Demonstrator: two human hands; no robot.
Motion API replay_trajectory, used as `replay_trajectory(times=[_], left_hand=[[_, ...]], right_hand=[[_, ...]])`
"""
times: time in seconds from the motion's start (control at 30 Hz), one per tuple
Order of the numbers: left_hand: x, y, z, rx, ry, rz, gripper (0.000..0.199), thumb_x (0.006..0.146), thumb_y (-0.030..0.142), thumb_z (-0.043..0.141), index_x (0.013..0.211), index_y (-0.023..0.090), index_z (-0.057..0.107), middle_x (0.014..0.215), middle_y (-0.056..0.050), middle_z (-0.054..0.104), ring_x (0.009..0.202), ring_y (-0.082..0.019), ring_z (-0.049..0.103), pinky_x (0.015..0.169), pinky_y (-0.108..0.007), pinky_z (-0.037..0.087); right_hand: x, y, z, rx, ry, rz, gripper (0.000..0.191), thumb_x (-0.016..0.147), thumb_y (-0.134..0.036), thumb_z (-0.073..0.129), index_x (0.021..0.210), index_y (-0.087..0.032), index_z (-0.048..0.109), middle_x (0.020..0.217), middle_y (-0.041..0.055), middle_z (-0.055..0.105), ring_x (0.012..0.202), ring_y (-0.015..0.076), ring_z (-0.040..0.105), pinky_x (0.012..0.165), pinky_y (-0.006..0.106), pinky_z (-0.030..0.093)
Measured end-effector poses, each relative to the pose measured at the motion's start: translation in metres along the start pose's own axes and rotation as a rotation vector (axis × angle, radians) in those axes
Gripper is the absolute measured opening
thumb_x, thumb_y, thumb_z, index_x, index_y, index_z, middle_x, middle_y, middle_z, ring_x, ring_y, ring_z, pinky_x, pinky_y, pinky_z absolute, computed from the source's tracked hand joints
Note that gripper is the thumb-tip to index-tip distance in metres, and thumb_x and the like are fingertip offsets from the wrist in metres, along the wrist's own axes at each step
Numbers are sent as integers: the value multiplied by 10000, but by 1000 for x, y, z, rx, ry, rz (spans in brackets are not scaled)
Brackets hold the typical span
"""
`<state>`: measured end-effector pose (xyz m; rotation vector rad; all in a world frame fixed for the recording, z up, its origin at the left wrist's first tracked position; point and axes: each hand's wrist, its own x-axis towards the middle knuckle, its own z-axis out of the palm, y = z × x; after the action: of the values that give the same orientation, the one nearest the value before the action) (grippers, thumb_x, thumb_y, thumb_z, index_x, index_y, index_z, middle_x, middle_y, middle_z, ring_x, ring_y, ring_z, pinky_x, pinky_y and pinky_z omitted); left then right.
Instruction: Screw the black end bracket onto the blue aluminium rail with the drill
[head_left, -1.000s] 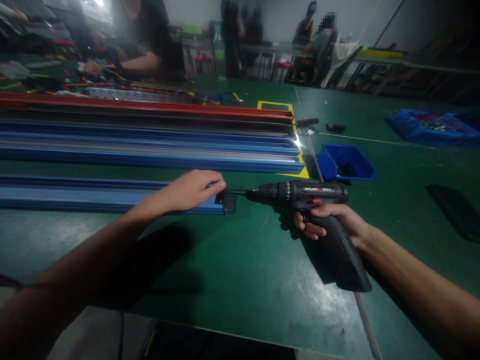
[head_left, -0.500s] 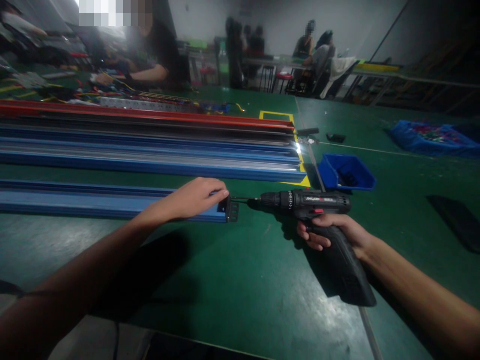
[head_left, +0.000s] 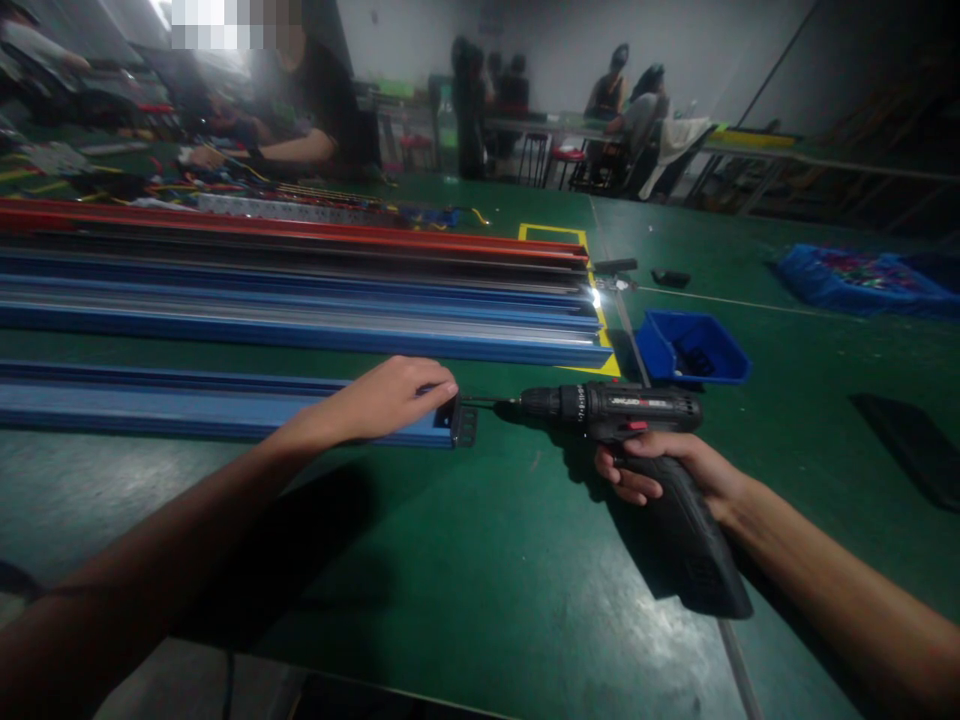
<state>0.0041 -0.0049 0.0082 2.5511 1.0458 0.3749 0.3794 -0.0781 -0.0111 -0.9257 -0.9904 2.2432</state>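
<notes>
Right hand [head_left: 701,465] grips the drill [head_left: 630,403], bit [head_left: 491,401] at the black cap [head_left: 464,428]; left hand [head_left: 394,396] lies on the blue rail [head_left: 165,408] toward the bench's [head_left: 480,560] near edge, its grip unclear; push straight

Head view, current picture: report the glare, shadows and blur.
Head view: a white glint flares by the right ends of the long, stacked blue rails; head view: dark shadows fall on the smooth green tabletop below the bare left forearm and beside the black pistol-shaped drill; head view: the distant people look soft and dim.
</notes>
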Motion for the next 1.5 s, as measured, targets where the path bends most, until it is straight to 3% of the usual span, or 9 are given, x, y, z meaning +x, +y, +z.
replay_trajectory(times=[0.2,0.37,0.8,1.2,1.4,1.5], left_hand=[[-1,-3,3,-5,14,3,429,1046,450,392,991,177,718,984,-48,733,892,-176,661,813,-281,463],[0,-3,3,-16,17,-4,422,1045,440,406,986,168,723,965,-39,726,880,-168,654,808,-273,451],[1,-2,3,-29,13,-17,405,1043,417,412,981,162,722,950,-47,721,881,-180,647,813,-283,445],[2,-3,4,-41,18,-4,406,1044,424,416,950,164,713,911,-41,707,836,-170,637,777,-274,434],[1,-2,3,-20,15,-9,413,1044,426,406,964,165,716,939,-52,717,863,-183,645,787,-277,436],[1,-3,3,-14,2,-11,420,1047,428,395,968,167,715,950,-52,720,874,-187,647,790,-277,439]], right_hand=[[1,3,-6,34,-48,-12,269,903,-283,638,916,-37,746,655,36,543,501,85,445,600,234,506],[2,3,-8,51,-54,-28,258,907,-239,622,927,-11,741,776,81,618,506,52,459,607,215,517],[2,5,-9,82,-54,-4,274,915,-252,623,914,-8,749,613,32,559,521,78,493,618,214,510],[2,6,-11,47,-26,-3,286,885,-266,654,965,-6,743,811,91,652,540,60,496,614,214,498],[2,4,-9,49,-70,-22,293,911,-265,628,970,0,739,657,49,595,550,90,510,642,237,513],[2,4,-8,41,-79,-28,291,912,-265,627,961,0,737,697,64,611,553,87,516,645,237,517]])
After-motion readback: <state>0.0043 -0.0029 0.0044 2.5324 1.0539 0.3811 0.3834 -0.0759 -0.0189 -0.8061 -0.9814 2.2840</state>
